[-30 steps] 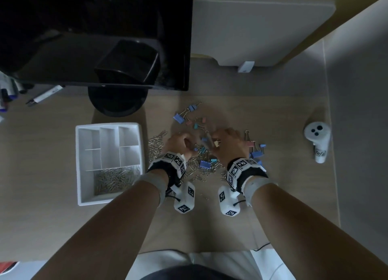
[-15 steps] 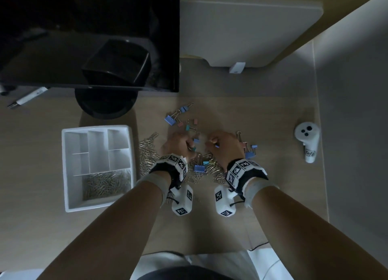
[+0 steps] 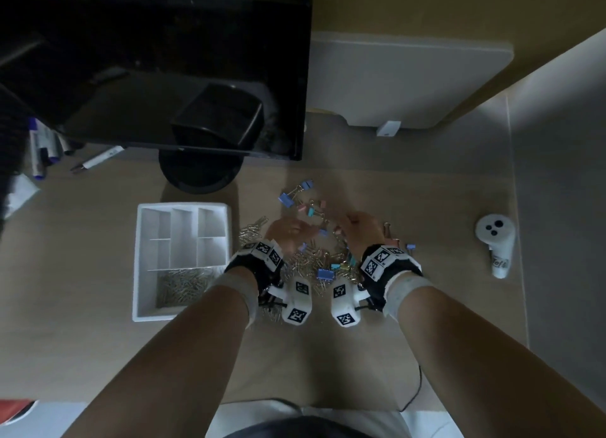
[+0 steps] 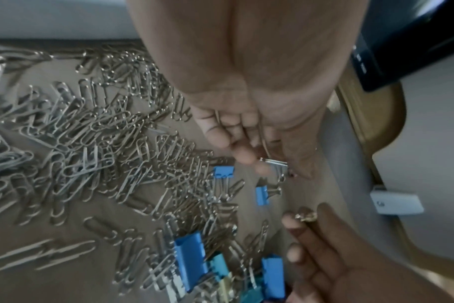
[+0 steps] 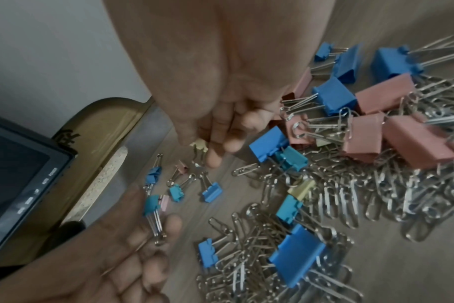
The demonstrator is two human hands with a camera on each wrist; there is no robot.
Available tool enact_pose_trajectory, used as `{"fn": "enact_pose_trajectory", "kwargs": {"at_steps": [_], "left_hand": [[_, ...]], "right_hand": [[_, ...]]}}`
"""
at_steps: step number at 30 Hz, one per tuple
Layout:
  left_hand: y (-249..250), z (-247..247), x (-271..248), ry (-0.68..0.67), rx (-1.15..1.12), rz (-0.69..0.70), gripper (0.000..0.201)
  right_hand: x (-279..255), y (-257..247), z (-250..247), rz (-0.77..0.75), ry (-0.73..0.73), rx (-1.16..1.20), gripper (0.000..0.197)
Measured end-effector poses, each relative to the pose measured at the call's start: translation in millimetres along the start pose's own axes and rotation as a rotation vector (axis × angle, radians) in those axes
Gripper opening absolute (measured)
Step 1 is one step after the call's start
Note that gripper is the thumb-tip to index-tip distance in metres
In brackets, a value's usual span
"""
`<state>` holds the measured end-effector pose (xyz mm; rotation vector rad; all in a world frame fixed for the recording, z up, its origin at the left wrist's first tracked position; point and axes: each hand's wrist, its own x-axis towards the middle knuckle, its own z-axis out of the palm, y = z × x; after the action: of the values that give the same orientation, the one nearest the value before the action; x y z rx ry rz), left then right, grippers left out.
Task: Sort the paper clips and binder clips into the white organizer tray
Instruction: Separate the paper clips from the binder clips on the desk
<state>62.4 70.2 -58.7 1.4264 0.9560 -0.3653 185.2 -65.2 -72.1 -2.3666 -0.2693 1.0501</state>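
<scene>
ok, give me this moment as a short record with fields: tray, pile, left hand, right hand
tray: white, left of pile; front compartment holds paper clips, others look empty
pile: loose paper clips and binder clips mixed on desk
left hand: fingers pinch small binder clip
right hand: fingers pinch small yellow binder clip

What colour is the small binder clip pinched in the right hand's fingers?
Pale yellow binder clip, seen best in the right wrist view.

Silver paper clips [image 3: 183, 286] fill the white organizer tray [image 3: 139, 260]. Blue, pink, teal and yellow binder clips [image 5: 332, 98] dot the tan tabletop [image 3: 98, 355] at its three o'clock.
</scene>
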Motion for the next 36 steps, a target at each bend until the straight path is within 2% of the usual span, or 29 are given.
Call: {"fn": "enact_pose_trajectory", "kwargs": {"at_steps": [2,4,7,9,12,14,17,19,21,22,24,25,30,31,34,36], "left_hand": [[6,-9,0,-0.031,-0.259,-0.088,0.014],[10,-14,4,0.022,-0.384,-0.131,0.017],[18,-13,13,0.173,-0.249,-0.069,0.026],[22,-10,19,0.18,-0.224,-0.042,0.026],[23,-5,22,0.188,-0.224,-0.038,0.015],[19,-5,20,0.228,-0.187,-0.036,0.017],[3,-13,14,0.253,-0.107,-0.058,0.022],[-9,-17,12,0.249,-0.083,-0.135,0.029],[-23,-15,10,0.235,-0.055,-0.186,0.04],[-29,-11,10,0.219,-0.021,-0.181,0.038],[-39,-3,11,0.189,0.042,-0.175,0.034],[-40,1,11,0.181,0.066,-0.172,0.035],[-31,3,12,0.173,0.303,-0.13,0.029],[-31,4,11,0.176,0.315,-0.117,0.028],[-31,5,11,0.191,0.352,-0.09,0.028],[-28,8,11,0.182,0.37,-0.067,0.03]], "right_hand": [[4,-6,0,0.005,-0.008,0.008,0.036],[7,-12,1,0.013,-0.006,0.007,0.036],[11,-20,-2,0.01,0.037,0.021,0.035],[13,-23,-4,-0.003,0.036,0.018,0.037],[13,-14,0,0.005,-0.063,-0.096,0.035],[10,-8,7,0.02,-0.085,-0.162,0.039],[3,-13,17,-0.018,0.008,-0.337,0.047],[-4,-22,21,-0.022,0.064,-0.437,0.056],[-9,-30,23,-0.002,0.064,-0.501,0.065],[-10,-31,24,0.005,0.053,-0.516,0.061],[-10,-31,22,0.011,0.024,-0.511,0.035],[-9,-30,20,0.008,0.029,-0.478,0.029],[-5,-19,11,-0.079,0.129,-0.14,0.034],[-5,-14,8,-0.094,0.073,-0.147,0.033],[-13,-3,1,-0.152,-0.249,-0.28,0.028],[-20,4,0,-0.192,-0.342,-0.315,0.035]]}}
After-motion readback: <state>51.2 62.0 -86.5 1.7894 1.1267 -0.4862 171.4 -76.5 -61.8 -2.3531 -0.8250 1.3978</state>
